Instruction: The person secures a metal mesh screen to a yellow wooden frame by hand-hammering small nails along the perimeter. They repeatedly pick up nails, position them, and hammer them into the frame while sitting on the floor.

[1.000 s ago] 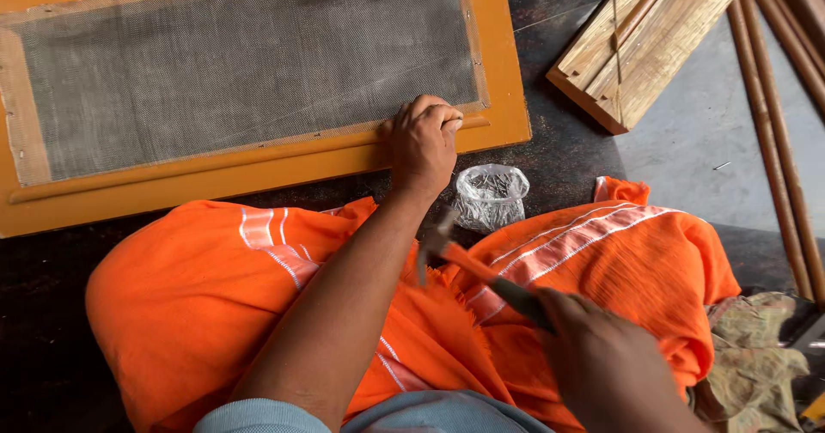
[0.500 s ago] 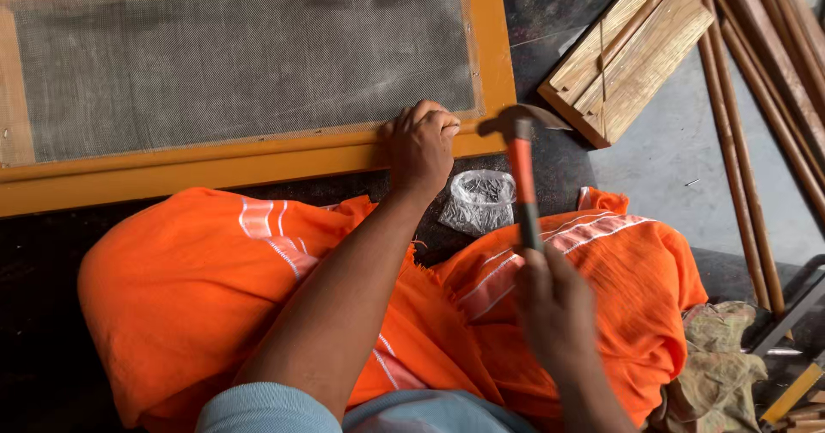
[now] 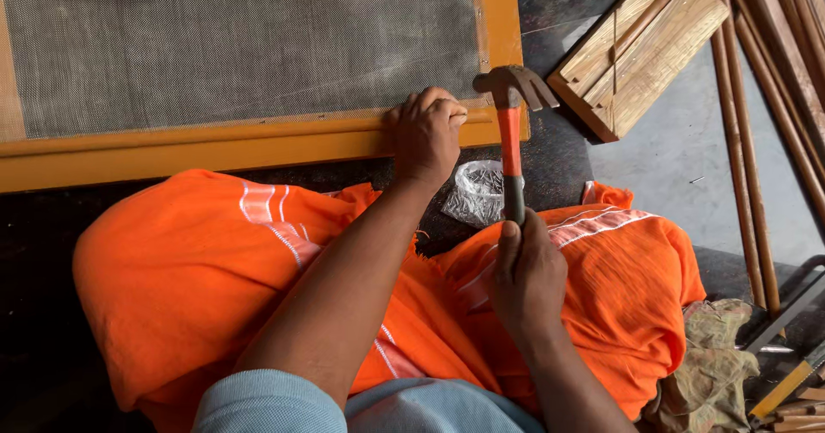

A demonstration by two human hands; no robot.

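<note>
Left hand (image 3: 427,132) pressed on the lower rail of the orange mesh frame (image 3: 215,148), upper half of the picture, fingertips bunched as if steadying something small; what they pinch cannot be told. Right hand (image 3: 526,280), lower centre, grip wrapped tight around the claw hammer (image 3: 512,132), head raised just right of the left fingers, near the frame's corner. Clear bag of nails (image 3: 479,192) between the knees, within reach. Wooden block (image 3: 640,48) upper right.
</note>
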